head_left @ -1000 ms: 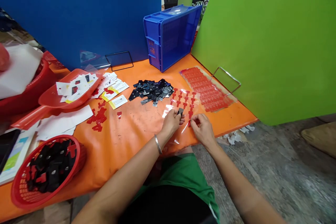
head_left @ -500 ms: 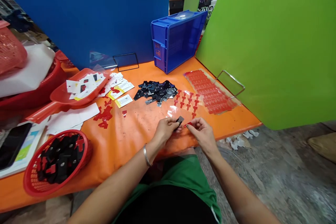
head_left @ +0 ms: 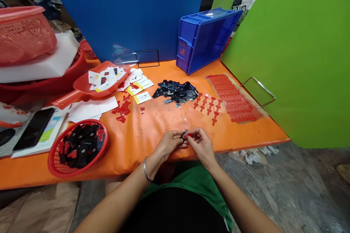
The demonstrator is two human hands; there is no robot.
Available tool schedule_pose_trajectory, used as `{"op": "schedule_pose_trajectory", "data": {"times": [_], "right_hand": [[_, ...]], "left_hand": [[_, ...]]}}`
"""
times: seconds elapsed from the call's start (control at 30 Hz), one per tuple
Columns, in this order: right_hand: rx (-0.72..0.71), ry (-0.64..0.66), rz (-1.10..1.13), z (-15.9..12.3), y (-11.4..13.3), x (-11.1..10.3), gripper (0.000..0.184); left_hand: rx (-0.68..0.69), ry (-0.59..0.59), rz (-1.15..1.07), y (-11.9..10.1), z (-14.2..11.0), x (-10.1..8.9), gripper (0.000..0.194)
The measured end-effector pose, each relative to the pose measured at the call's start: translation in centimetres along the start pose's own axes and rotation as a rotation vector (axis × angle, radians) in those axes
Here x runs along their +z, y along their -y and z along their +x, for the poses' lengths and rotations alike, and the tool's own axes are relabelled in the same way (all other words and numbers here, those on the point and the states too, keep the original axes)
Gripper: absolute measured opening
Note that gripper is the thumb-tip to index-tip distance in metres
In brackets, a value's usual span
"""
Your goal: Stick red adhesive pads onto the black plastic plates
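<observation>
Between finger and thumb, my left hand [head_left: 170, 142] grips a small flat black piece [head_left: 183, 135] with a shiny face. My right hand [head_left: 201, 145] pinches a red T-shaped sticker [head_left: 188, 135], which lies against the black piece; whether it is stuck down I cannot tell. Beyond my hands is a heap of similar black pieces [head_left: 177, 91]. To its right, several red T-shaped stickers [head_left: 209, 105] sit in rows on a clear sheet. A loose pile of red pieces [head_left: 121, 110] lies to the left, with a single red T [head_left: 142, 110] beside it.
A red basket [head_left: 105, 143] of black and red pieces stands at the left front. Behind it are a phone [head_left: 35, 128], a red dustpan [head_left: 82, 86] with cards, and stacked baskets [head_left: 26, 38]. A blue crate [head_left: 188, 31] stands at the back; a red sticker sheet [head_left: 235, 98] lies right.
My right hand has brought the red sticker leftward onto the black piece, and my hands are now close together. The camera view has turned a little to the left.
</observation>
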State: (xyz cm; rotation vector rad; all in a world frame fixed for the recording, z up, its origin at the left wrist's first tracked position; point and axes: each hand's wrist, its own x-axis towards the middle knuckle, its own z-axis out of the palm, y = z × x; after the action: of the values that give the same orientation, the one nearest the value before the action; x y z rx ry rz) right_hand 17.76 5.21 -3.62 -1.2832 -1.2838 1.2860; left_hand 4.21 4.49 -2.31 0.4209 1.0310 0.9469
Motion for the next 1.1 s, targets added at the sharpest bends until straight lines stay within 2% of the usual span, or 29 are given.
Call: {"op": "schedule_pose_trajectory", "data": {"times": [0.73,1.1], "right_hand": [[-0.043,-0.033,-0.106,-0.17,-0.61,0.46,0.017],[-0.024,-0.069,-0.078,-0.35,-0.07,0.85,0.018]], "left_hand": [[0.001,0.032,-0.001,0.18,0.10,-0.45,0.020],[0.020,0.056,-0.022,0.31,0.12,-0.64,0.021]]}}
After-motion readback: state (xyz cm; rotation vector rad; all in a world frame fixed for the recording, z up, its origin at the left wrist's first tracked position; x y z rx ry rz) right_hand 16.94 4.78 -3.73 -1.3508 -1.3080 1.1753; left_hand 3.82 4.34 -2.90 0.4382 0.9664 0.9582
